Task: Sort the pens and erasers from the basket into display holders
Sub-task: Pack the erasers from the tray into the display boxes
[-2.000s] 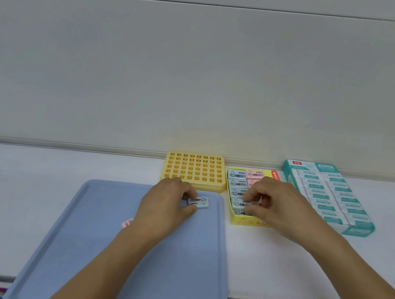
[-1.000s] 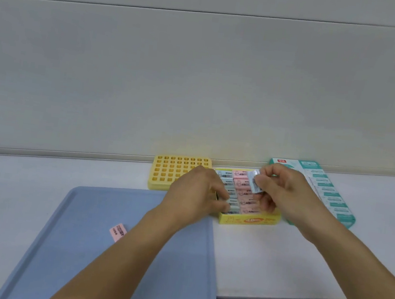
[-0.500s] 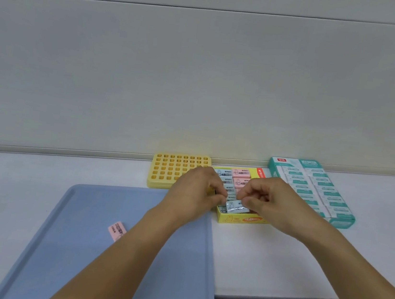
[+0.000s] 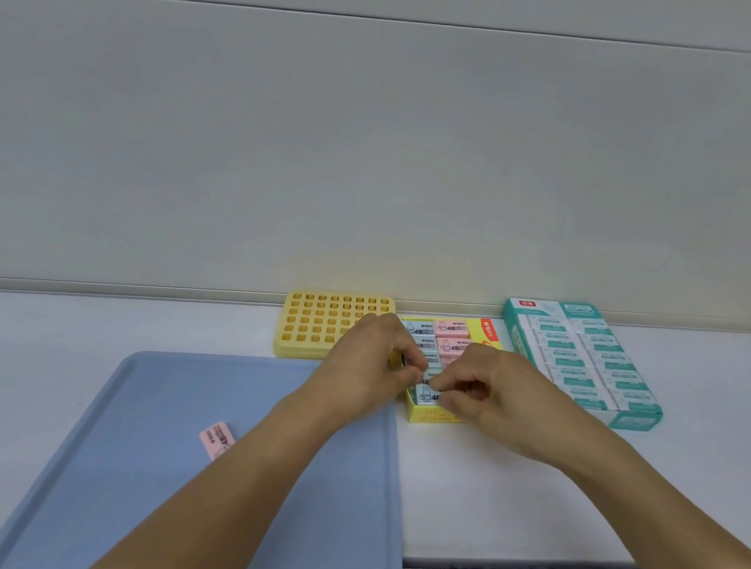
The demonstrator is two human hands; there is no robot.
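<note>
Two hands now meeting over the yellow box [image 4: 435, 417], left hand [image 4: 370, 365] and right hand [image 4: 488, 394] pinching a blue eraser [image 4: 427, 393] into its near-left slot, no longer held up. One pink eraser [image 4: 215, 439] left on the tray [image 4: 139, 468] at the desk's near-left.

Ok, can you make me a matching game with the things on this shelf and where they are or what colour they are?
Things:
1. pink eraser
2. grid pen holder
3. green eraser box
4. blue tray

Matches:
A. far right on the shelf
B. lying alone on the tray
C. yellow, full of square holes
D. nearest the camera, on the left

Pairs: 1-B, 2-C, 3-A, 4-D
</note>
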